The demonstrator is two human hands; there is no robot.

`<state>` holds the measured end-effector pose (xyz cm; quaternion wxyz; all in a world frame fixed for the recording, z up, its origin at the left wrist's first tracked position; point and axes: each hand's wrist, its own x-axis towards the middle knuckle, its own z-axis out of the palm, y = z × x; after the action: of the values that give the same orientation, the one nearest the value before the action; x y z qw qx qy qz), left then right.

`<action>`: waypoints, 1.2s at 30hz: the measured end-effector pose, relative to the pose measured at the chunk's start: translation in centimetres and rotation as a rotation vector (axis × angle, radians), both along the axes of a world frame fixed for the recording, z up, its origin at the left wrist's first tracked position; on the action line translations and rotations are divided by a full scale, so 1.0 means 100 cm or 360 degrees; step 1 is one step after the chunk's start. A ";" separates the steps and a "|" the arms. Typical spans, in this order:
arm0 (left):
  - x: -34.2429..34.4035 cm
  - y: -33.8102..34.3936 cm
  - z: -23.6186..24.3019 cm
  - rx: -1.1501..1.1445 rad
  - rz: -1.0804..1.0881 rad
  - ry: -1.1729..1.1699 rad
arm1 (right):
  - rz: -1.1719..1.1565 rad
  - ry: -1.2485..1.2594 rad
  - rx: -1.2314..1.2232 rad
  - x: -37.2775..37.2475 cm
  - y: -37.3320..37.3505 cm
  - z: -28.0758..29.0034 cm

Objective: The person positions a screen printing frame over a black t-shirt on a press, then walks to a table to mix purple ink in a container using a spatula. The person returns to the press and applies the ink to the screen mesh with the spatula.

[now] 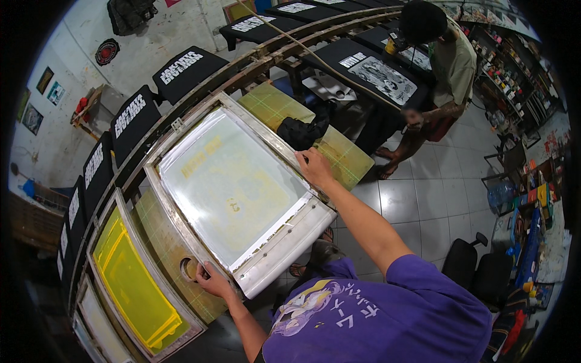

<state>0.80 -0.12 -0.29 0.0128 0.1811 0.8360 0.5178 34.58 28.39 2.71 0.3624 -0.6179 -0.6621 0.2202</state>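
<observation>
A pale-meshed screen frame lies tilted across the yellowish gridded board. At its right rail, the right hand has bent fingers touching the edge; whether they clamp it, I cannot tell. The left hand, half curled, meets the rim of a tape roll; a firm hold is unclear. Well apart, a bluish jug stands near the shelves, its contents indistinct.
</observation>
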 end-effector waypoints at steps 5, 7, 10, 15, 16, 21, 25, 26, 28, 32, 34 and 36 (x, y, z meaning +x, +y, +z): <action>0.001 0.000 0.002 0.0012 -0.0003 -0.0019 | 0.0007 0.0002 0.0009 0.000 -0.001 0.002; 0.002 0.000 0.002 0.0010 -0.0014 -0.0014 | 0.0015 0.0004 0.0054 0.001 0.000 -0.001; -0.001 -0.001 -0.002 0.0042 -0.0011 0.0003 | 0.0012 -0.0018 0.0046 0.000 0.001 -0.002; 0.002 0.000 0.004 -0.0011 -0.0010 0.0002 | 0.0022 -0.0015 0.0030 0.001 0.001 -0.003; 0.002 0.000 0.005 -0.0015 -0.0010 -0.0009 | 0.0028 -0.0010 0.0017 0.001 0.002 -0.003; 0.000 -0.001 0.001 -0.0007 -0.0013 -0.0007 | 0.0009 -0.0016 0.0020 0.001 0.002 -0.004; -0.002 -0.002 -0.001 0.0011 -0.0028 -0.0019 | 0.0004 -0.0021 0.0003 0.000 0.002 -0.004; -0.001 -0.001 0.001 0.0005 -0.0023 -0.0021 | 0.0006 -0.0020 0.0001 0.000 0.001 -0.003; 0.001 -0.001 0.004 -0.0006 -0.0014 -0.0024 | 0.0010 -0.0018 -0.0003 -0.001 0.001 -0.002; 0.001 0.000 0.005 -0.0001 -0.0018 -0.0033 | -0.0004 -0.0027 0.0000 0.000 0.000 -0.002; 0.000 -0.001 0.003 0.0002 -0.0015 -0.0017 | -0.0005 -0.0031 -0.0011 0.000 0.000 0.000; -0.002 -0.001 0.000 0.0017 -0.0018 -0.0026 | 0.0020 -0.0012 0.0001 0.000 0.001 -0.001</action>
<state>0.55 -0.26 -0.31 0.0216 0.1816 0.8321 0.5237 34.54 28.47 2.57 0.3586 -0.6144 -0.6675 0.2199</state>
